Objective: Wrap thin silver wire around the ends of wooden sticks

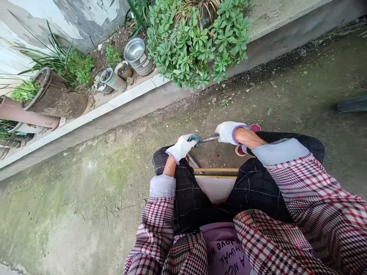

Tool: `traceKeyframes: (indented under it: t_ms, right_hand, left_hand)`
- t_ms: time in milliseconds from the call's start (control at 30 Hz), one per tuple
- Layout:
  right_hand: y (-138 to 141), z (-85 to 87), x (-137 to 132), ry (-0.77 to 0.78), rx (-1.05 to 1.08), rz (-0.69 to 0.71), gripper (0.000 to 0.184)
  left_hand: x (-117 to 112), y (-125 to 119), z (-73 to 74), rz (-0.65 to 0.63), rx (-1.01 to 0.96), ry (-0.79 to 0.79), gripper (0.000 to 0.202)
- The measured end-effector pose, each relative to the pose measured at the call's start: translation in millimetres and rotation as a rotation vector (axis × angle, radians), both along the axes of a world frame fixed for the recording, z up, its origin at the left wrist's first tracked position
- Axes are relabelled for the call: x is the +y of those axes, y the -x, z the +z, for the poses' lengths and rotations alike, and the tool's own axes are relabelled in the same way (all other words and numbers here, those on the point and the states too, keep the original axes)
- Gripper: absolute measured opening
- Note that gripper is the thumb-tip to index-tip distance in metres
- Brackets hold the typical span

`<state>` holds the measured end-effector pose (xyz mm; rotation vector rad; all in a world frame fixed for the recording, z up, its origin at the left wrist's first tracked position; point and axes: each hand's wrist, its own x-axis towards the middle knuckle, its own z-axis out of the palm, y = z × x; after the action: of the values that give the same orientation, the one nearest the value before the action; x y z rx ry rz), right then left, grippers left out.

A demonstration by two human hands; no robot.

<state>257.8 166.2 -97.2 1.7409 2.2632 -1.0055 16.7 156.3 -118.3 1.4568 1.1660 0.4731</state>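
My left hand (185,146) wears a white work glove with dark teal fingertips and a purple cuff edge. Its fingers are closed around one end of a silvery, ribbed metal tube (210,138). My right hand (228,132), gloved alike, grips the other end, so the tube spans the short gap between both hands above the ground. A second thin metal piece (193,161) slants down below my left hand; whether it joins the tube cannot be told. The fingers of my right hand are mostly hidden behind the glove's back.
Between my knees shows a pale seat with a gold-coloured edge (216,170). Ahead, a low tiled ledge (114,102) carries several potted plants, a metal pot (137,55) and a leafy bush (197,46). A dark object (352,104) lies at the far right on the mossy concrete ground.
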Motion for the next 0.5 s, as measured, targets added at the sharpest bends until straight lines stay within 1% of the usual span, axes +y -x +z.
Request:
traceKeyframes:
  t_ms: [33,100,167,200,233,300,333,367,400,433,500]
  right_hand:
    - [-2,1.4,5,-0.018,-0.062,-0.022,0.011]
    - [-5,6.4,12,-0.054,-0.120,-0.058,0.016]
    - [-7,12.7,15,-0.067,-0.044,-0.127,0.019]
    - [-7,15.7,14,-0.050,0.056,-0.196,0.019]
    - [-8,18.4,12,-0.013,0.201,-0.279,0.018]
    - [-9,22.3,6,0.107,0.561,-0.433,0.014]
    - [-10,23.4,3,0.165,0.731,-0.475,0.014]
    - [-12,23.9,1,0.219,0.856,-0.474,0.017]
    - [-13,23.9,-1,0.272,0.939,-0.438,0.021]
    - [-15,23.6,-3,0.328,0.981,-0.372,0.026]
    - [-17,22.0,-6,0.445,0.941,-0.165,0.037]
  left_hand:
    - [0,-1,-1.1,-0.001,-0.018,0.023,0.018]
    - [0,-1,-2.6,-0.005,-0.066,0.070,0.019]
    - [0,-1,-3.2,-0.014,-0.102,0.086,0.020]
    - [0,0,-3.2,-0.021,-0.113,0.082,0.019]
    - [1,0,-3.3,-0.025,-0.118,0.074,0.018]
    - [1,0,-3.6,-0.029,-0.118,0.062,0.015]
    - [2,0,-4.1,-0.028,-0.113,0.061,0.013]
    - [2,0,-4.8,-0.024,-0.105,0.061,0.012]
    - [3,0,-5.5,-0.009,-0.090,0.057,0.012]
    - [4,0,-6.2,0.012,-0.065,0.045,0.012]
    - [6,0,-7.0,0.060,-0.010,0.011,0.013]
